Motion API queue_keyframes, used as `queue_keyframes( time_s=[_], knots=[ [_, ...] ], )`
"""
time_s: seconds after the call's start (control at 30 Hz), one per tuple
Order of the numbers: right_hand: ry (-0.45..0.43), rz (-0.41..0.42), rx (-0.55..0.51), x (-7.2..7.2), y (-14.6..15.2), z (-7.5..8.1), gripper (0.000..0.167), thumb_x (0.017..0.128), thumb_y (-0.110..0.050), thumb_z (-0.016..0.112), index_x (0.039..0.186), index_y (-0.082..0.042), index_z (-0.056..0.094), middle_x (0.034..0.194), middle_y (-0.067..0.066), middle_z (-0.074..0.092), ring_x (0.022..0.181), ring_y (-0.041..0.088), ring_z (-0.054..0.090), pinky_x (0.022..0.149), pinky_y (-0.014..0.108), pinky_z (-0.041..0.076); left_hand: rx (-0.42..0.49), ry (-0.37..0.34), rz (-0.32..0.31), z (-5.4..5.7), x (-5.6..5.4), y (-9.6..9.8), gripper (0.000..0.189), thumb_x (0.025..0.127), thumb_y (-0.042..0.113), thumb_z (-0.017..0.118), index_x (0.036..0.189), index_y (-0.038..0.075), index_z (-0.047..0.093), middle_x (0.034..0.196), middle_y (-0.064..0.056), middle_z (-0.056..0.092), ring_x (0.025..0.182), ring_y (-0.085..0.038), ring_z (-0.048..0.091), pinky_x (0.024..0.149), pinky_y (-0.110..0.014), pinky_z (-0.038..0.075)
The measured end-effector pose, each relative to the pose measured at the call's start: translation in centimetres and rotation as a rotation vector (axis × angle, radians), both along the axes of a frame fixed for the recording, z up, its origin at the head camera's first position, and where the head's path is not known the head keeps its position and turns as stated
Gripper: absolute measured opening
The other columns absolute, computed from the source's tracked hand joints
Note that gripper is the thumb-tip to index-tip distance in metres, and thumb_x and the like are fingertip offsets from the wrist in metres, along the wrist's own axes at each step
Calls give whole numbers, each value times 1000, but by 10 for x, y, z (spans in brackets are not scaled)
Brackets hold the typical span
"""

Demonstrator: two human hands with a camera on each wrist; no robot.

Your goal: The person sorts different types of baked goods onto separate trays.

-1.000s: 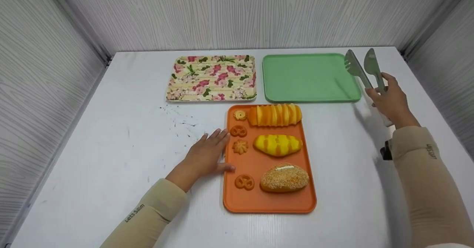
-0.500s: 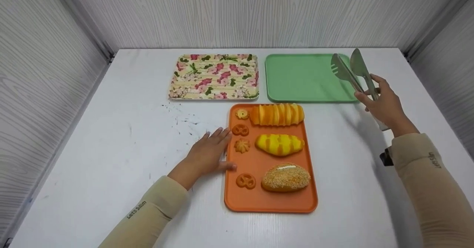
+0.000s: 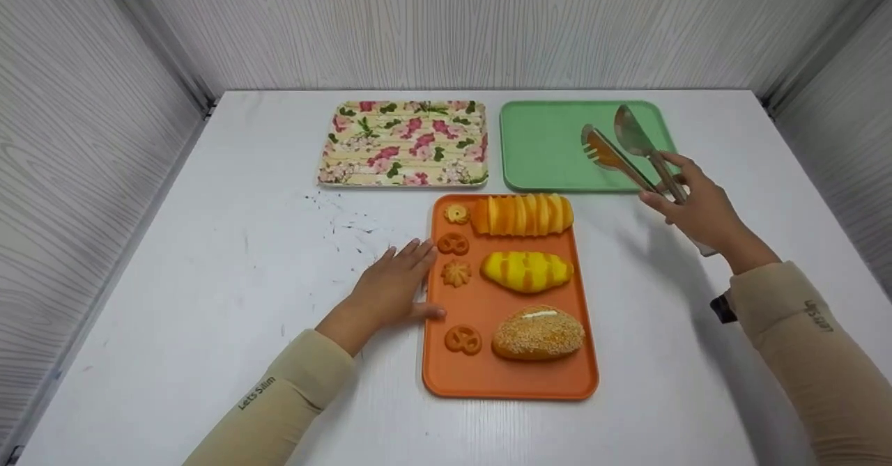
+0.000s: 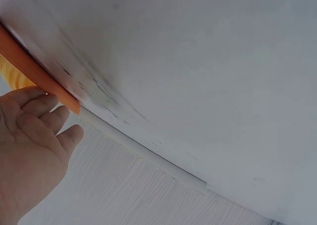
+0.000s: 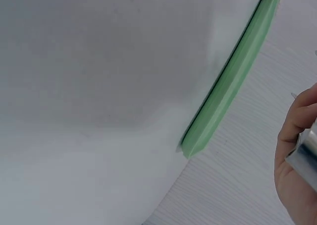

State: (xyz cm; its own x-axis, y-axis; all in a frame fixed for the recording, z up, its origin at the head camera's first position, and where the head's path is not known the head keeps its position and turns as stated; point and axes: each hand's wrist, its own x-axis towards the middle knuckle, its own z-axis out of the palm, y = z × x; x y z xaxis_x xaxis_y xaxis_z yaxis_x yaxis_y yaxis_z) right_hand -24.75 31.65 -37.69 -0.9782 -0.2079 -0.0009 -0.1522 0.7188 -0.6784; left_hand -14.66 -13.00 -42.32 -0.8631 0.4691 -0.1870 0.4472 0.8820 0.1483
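My right hand [image 3: 704,212] grips metal serving tongs [image 3: 631,130]. Their two arms stand apart, one head slotted and the other spoon-shaped, in the air over the right part of the green tray [image 3: 550,142]. In the right wrist view the tongs' metal end [image 5: 306,158] shows in the palm. With its fingers extended, my left hand [image 3: 390,288] touches the left edge of the orange tray [image 3: 516,386]. On that tray lie a sliced loaf [image 3: 523,215], a yellow striped bread [image 3: 527,272], a seeded bun [image 3: 539,334], and several small cookies [image 3: 457,273] along the left side.
A floral tray [image 3: 404,144] lies at the back, left of the green one. Dark scuff marks [image 3: 348,226] show on the white table [image 3: 209,278]. Pale wood-grain panels [image 3: 446,27] enclose the table at the back and both sides.
My right hand has moved left and slightly toward me with the tongs, so their heads have come from the green tray's right edge to over its surface. The left hand has stayed in place.
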Motion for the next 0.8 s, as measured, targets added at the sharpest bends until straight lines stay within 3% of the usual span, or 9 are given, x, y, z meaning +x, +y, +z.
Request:
queue_keyframes(
  time_s=[0.1,0.33,0.6,0.8],
  knots=[
    [-13,38,-9,3,-8,1,77,88,-48,61,151,-32,20,121,13,52,81,36,62,67,39,51,-4,-2,4,0,0,0,101,79,68,57,151,6,23,157,-7,18,143,-24,14,114,-45,14],
    [-37,137,-7,9,-20,-3,73,88,-43,65,149,-34,27,120,14,56,77,33,63,66,46,53,0,-11,14,0,0,1,100,80,67,57,152,7,23,157,-7,18,143,-24,14,114,-44,14],
    [-86,295,-5,9,-22,-6,69,87,-36,69,146,-33,36,110,8,57,61,23,57,55,33,50,15,-18,21,1,2,1,100,80,67,58,152,7,23,157,-7,17,143,-24,13,114,-44,13],
    [-89,373,36,8,-21,-6,70,86,-37,69,147,-30,36,109,8,59,61,21,54,55,31,50,2,-19,20,2,2,0,101,79,68,56,152,7,22,157,-7,16,143,-24,12,114,-44,14]
  ],
)
